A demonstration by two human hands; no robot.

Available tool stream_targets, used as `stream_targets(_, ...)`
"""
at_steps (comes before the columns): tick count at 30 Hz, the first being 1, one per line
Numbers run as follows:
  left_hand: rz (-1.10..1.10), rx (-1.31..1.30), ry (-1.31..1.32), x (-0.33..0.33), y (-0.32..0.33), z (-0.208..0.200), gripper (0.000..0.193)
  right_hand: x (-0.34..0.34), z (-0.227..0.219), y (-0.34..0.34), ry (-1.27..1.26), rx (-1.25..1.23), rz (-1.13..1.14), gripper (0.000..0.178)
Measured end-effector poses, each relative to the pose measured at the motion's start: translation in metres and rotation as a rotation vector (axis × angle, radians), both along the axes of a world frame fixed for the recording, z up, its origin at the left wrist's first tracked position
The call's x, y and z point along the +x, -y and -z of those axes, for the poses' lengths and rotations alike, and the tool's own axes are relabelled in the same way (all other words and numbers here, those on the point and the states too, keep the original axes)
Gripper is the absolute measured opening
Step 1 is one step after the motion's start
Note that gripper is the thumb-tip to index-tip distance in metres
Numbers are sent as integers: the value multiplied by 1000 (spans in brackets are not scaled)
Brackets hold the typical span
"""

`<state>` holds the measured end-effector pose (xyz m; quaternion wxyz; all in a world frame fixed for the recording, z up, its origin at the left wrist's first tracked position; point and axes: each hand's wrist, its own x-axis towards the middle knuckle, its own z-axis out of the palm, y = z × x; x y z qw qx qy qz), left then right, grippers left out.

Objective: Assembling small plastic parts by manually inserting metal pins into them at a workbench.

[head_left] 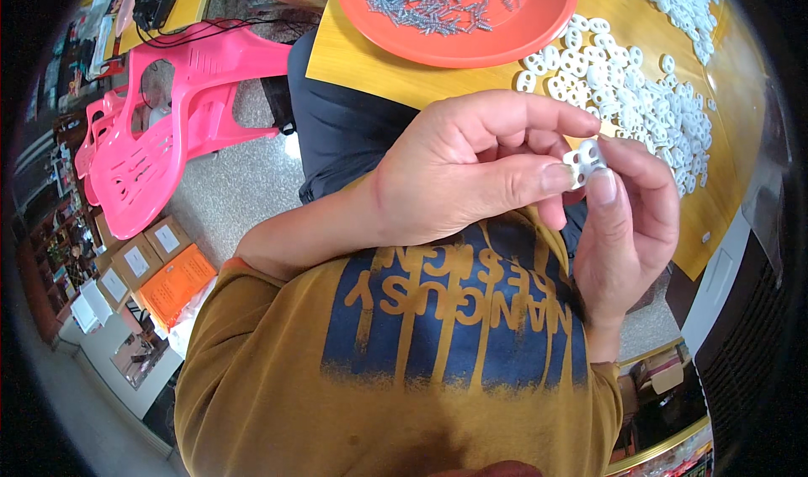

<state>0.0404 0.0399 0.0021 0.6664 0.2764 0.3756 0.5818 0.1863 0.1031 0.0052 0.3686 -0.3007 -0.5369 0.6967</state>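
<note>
A small white plastic piece with dark round holes (587, 152) is held up in front of my chest, close to the table's near edge. My left hand (471, 157) pinches its left side, with the thumb at the front and the fingers curled behind. On the other side, my right hand (631, 220) grips it between thumb and index finger. The backs of the piece and several fingertips are hidden. Beyond the hands, many similar white two-holed pieces (665, 124) lie loose on the yellow table (471, 80).
A red round tray (438, 52) heaped with small grey screws (438, 10) stands at the table's near left. More white pieces (665, 2) are piled at the far right. Pink plastic chairs (181, 115) and cardboard boxes (135, 262) are on the left.
</note>
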Motion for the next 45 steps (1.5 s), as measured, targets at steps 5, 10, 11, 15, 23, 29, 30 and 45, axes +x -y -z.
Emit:
stream_targets(5,-5,-36,57,2,2,-1,36,2,6,-6,-8,143,-67,21)
stream_targets(10,-29,51,38,4,3,5,35,4,10,-6,27,332,-122,31)
stream_targets(11,-19,47,54,3,3,5,34,4,9,-7,26,332,-122,31)
stream_targets(15,0,17,103,2,4,5,31,3,9,-7,6,261,-125,36)
stream_targets(23,5,-49,172,3,3,1,30,4,11,-11,-71,207,-160,33)
stream_targets(29,36,-41,165,1,3,2,31,3,11,-7,-53,241,-121,32)
stream_targets(30,49,-46,179,1,3,1,31,3,11,-7,-57,239,-118,31)
stream_targets(45,-18,-7,116,9,6,4,25,4,15,-9,-102,252,-168,30)
